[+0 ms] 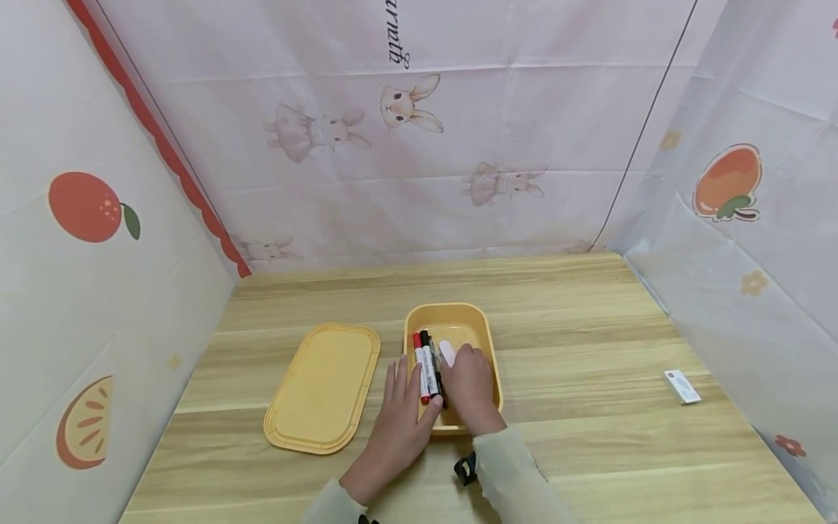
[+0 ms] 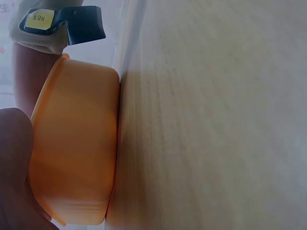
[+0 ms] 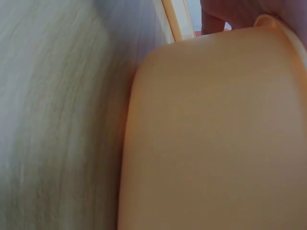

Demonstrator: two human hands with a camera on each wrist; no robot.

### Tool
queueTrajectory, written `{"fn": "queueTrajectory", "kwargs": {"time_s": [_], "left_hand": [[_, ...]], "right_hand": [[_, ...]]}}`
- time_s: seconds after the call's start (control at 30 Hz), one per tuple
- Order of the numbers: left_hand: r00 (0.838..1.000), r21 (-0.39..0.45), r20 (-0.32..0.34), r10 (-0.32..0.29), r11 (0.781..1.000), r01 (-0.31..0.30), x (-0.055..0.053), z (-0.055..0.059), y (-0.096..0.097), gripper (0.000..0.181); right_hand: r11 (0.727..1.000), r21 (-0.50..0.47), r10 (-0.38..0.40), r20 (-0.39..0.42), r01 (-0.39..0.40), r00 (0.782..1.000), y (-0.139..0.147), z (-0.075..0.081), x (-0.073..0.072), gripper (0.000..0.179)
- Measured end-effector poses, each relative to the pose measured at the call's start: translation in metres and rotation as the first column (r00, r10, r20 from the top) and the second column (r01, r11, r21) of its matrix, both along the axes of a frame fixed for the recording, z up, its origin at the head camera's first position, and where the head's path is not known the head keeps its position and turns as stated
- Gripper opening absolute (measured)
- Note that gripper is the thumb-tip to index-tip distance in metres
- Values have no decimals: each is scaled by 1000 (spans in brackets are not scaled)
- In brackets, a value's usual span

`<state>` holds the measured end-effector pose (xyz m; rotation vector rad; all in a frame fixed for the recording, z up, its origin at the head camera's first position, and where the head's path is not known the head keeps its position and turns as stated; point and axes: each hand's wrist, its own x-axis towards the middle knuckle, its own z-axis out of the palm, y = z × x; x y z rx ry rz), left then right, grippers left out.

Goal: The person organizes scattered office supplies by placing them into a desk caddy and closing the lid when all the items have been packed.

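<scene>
A yellow plastic box (image 1: 492, 342) stands on the table with its top uncovered. Inside it, along the left side, lie a red-capped marker (image 1: 419, 356), a black-capped marker (image 1: 428, 364) and a darker, slimmer pen (image 1: 440, 382). My right hand (image 1: 470, 382) reaches over the front right of the box, its curled fingers holding a pale pinkish-white stick-shaped thing (image 1: 447, 353), whose lower part is hidden. My left hand (image 1: 399, 426) rests across the front left rim, fingers extended and thumb beside the markers' lower ends. Both wrist views mostly show the box's outer wall (image 2: 76, 139).
A matching yellow lid (image 1: 321, 389) lies flat to the left of the box. Farther right on the wooden table is a small white carton (image 1: 682, 386). Printed sheets (image 1: 419, 211) enclose the table at the back and sides.
</scene>
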<state>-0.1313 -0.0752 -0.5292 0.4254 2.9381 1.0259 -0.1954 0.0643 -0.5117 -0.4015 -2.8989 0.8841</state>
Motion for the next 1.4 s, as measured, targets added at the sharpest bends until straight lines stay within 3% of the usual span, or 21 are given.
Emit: {"fn": "queueTrajectory", "kwargs": {"time_s": [0.17, 0.47, 0.83, 1.0, 1.4], "left_hand": [[1000, -11, 2, 2, 1000, -2, 0, 0, 0, 76], [1000, 7, -18, 9, 1000, -9, 0, 1, 1, 72], [1000, -10, -4, 18, 1000, -18, 0, 2, 2, 72], [1000, -6, -8, 17, 1000, -17, 0, 1, 2, 73], [1000, -13, -3, 13, 1000, -13, 0, 2, 1, 73]], "right_hand": [[999, -11, 41, -71, -42, 997, 1, 7, 4, 44], [991, -99, 74, -130, -87, 989, 11, 46, 12, 54], [980, -163, 65, -294, -117, 954, 55, 74, 17, 51], [975, -197, 36, -308, -101, 951, 82, 76, 20, 55], [985, -172, -44, -280, -5, 959, 152, 59, 34, 59]]}}
